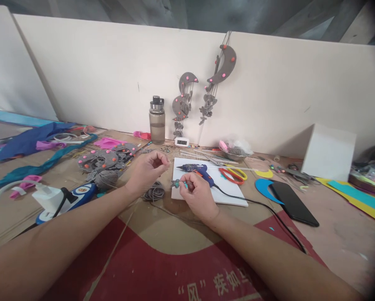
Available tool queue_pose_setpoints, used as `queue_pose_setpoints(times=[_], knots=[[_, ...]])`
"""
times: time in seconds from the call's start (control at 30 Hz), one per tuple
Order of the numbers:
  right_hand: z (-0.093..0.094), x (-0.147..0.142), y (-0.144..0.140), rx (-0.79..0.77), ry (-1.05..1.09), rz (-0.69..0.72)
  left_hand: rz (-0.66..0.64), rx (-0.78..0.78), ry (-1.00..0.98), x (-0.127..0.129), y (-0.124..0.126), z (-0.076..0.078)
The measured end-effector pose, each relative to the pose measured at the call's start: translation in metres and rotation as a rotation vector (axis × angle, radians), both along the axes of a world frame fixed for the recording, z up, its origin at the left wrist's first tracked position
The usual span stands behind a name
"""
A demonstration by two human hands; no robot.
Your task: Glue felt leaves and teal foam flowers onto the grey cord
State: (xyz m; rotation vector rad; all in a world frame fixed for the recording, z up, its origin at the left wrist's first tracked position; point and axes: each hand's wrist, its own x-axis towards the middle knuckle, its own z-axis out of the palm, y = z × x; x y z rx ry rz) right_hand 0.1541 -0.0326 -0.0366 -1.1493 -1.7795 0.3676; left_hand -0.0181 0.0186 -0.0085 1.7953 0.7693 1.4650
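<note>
Red cardboard point(175, 271) under my forearms; right hand point(197, 196) pinches a small grey piece point(176, 183), left hand point(146, 170) curled loosely, holding nothing visible. Glue gun point(196, 170) beside my knuckles could burn me.

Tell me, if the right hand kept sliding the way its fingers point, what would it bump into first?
Probably the small grey piece that the right hand pinches; past it, the left hand. Depth is unclear.

Your one view comes from your head, looking forward and down. The surface point(162, 234) lies close below; a white board point(112, 75) fills the upper frame.
</note>
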Motion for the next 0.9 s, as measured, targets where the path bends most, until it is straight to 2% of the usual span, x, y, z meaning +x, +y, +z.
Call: queue_pose_setpoints(times=[0.3, 0.57, 0.9], knots=[[0.0022, -0.0001, -0.0008, 0.004, -0.006, -0.001, -0.008, -0.024, 0.001, -0.0052, 0.0073, -0.0037], [0.0012, -0.0005, -0.0003, 0.008, 0.001, 0.003, -0.041, 0.039, -0.002, -0.0014, 0.0043, -0.0034], [-0.0004, 0.0000, 0.0007, 0.038, -0.011, -0.010, -0.037, -0.189, -0.120, -0.0026, 0.0005, 0.0001]])
